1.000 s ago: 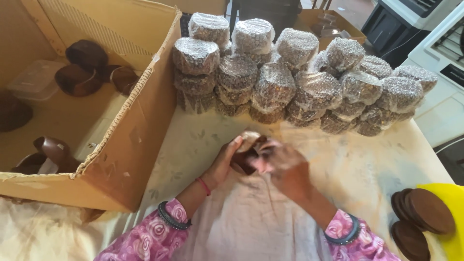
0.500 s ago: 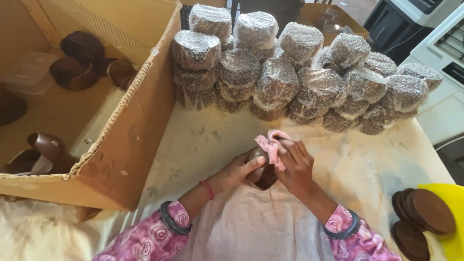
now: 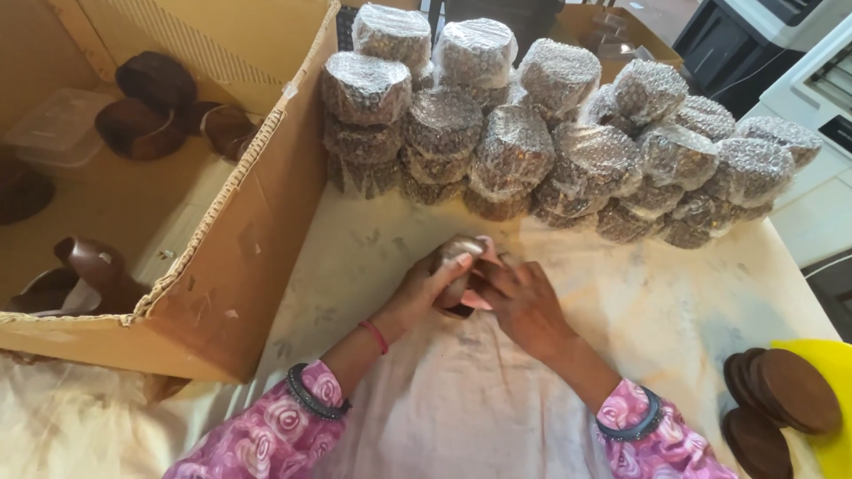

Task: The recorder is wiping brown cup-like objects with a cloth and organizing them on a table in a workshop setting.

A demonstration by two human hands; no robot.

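Brown bowl (image 3: 457,266) at frame centre on bench (image 3: 373,257), my left hand (image 3: 424,288) and right hand (image 3: 524,302) fingers clamped on it; bubble-wrapped stacks (image 3: 550,142) above.

A pale cloth-covered table (image 3: 373,266) bears a cardboard box (image 3: 240,266), bubble-wrapped bundles (image 3: 532,142) and brown discs (image 3: 781,404).

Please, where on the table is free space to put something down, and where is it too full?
Free: the pale table between the right hand and the brown discs, and the strip between the cardboard box and the left hand. Crowded: the far edge, filled with stacked bubble-wrapped bundles.
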